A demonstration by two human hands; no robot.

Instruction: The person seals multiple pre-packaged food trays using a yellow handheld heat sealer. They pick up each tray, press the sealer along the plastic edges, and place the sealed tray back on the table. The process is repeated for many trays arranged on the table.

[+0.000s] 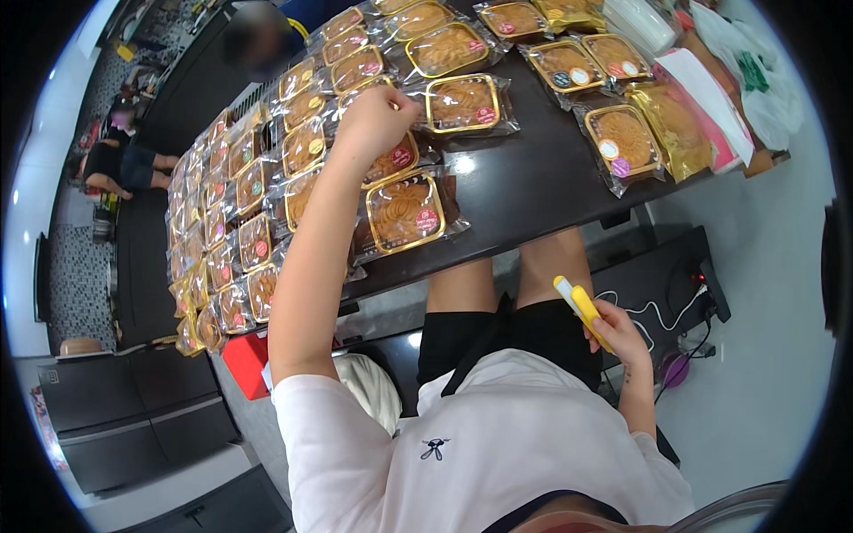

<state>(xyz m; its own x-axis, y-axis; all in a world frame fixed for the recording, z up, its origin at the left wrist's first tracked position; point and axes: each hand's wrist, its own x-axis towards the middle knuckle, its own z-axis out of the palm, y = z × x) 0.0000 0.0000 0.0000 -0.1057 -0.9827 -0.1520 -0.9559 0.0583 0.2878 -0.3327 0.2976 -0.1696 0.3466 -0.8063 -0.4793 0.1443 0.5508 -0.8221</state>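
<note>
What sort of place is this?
Probably a kitchen, perhaps of a home or a small bakery: rows of bagged, golden-brown pastries cover much of a dark table, and a mosaic-patterned wall shows in the background.

A hand could slip freely across the bare stretch of dark table [533,173] between the wrapped pastries [404,211] and the right-side packs [619,138], though the outstretched left arm [320,235] bars the crowded rows.
</note>
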